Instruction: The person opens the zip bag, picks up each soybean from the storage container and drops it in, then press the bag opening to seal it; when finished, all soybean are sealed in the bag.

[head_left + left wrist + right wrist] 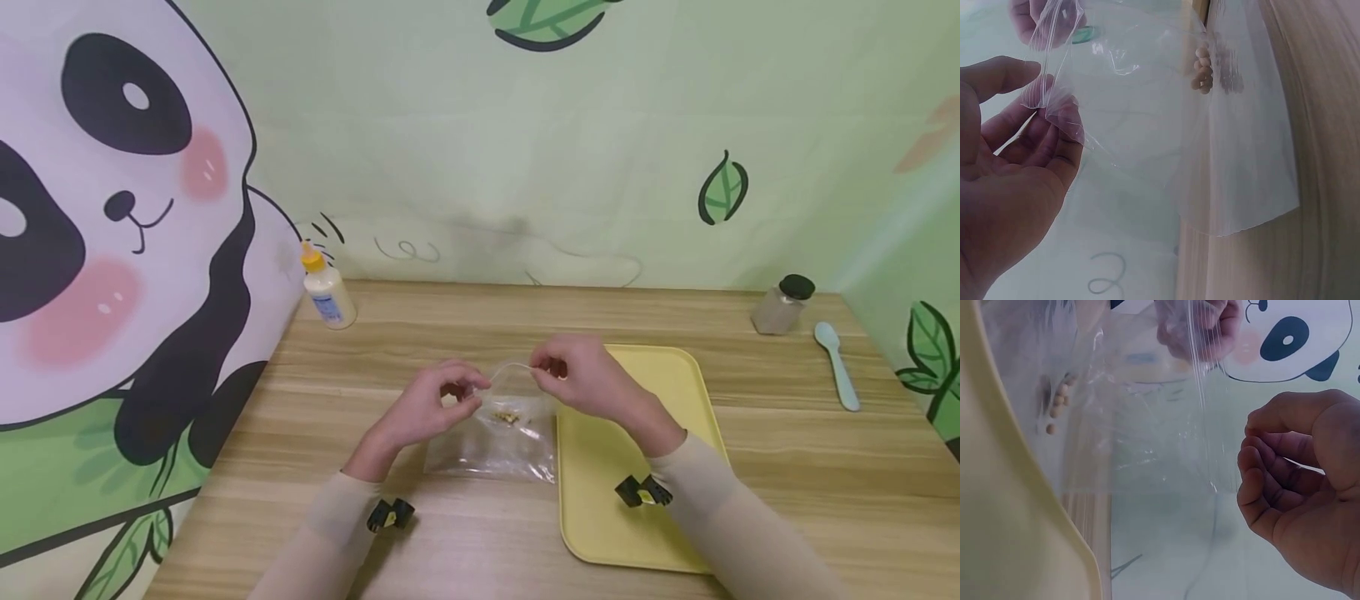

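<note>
A clear zip bag (pixel 480 450) stands partly raised over the wooden table, its zip strip bowed between my two hands. Small round tan beans (pixel 1202 72) lie low inside it, near the table. My left hand (pixel 431 404) pinches the top edge at one end, thumb and fingertips on the ridged zip strip (pixel 1041 84). At the other end of that edge my right hand (pixel 588 375) pinches the lip between thumb and forefinger, the other fingers curled in. In the right wrist view the bag (pixel 1147 444) is slack and creased beside the right fingertips.
A yellow tray (pixel 637 533) lies right of the bag, under my right forearm. A white squeeze bottle (pixel 330 298) with a yellow cap stands at the back left. At the back right are a black-lidded jar (pixel 780 308) and a pale blue spoon (pixel 838 367). A painted wall (pixel 450 167) rises behind.
</note>
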Motion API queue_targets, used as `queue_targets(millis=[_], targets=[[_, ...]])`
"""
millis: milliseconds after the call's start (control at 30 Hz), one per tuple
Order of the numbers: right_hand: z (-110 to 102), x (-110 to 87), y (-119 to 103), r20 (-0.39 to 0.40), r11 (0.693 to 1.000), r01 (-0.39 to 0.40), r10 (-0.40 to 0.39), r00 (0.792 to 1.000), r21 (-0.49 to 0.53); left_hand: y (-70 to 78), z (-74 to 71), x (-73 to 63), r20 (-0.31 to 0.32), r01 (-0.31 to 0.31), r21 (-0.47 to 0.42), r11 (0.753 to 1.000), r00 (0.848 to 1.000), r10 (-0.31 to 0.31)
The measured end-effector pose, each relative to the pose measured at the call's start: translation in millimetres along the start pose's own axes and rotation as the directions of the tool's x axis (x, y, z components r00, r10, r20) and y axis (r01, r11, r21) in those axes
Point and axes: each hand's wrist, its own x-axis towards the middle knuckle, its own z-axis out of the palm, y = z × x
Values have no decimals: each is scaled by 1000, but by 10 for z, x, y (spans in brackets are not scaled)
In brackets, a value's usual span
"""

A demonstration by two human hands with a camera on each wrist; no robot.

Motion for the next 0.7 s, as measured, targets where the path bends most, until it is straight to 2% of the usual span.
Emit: queue_targets(millis=[200,500,567,700], targets=[[60,-25,-52,13,1000,19,-19,1000,-8,2,9,-4,-6,7,-7,1000,1000,-7],[75,-60,-78,11,1000,8,-7,1000,-27,7,28,1,-6,39,4,999,999,-39],[72,-67,-73,9,1000,6,-6,1000,-22,41,25,4,-3,46,1,999,999,-46],[69,-73,-57,3,1000,4,-4,1000,-19,213,-7,-4,0,41,-10,999,999,-41]])
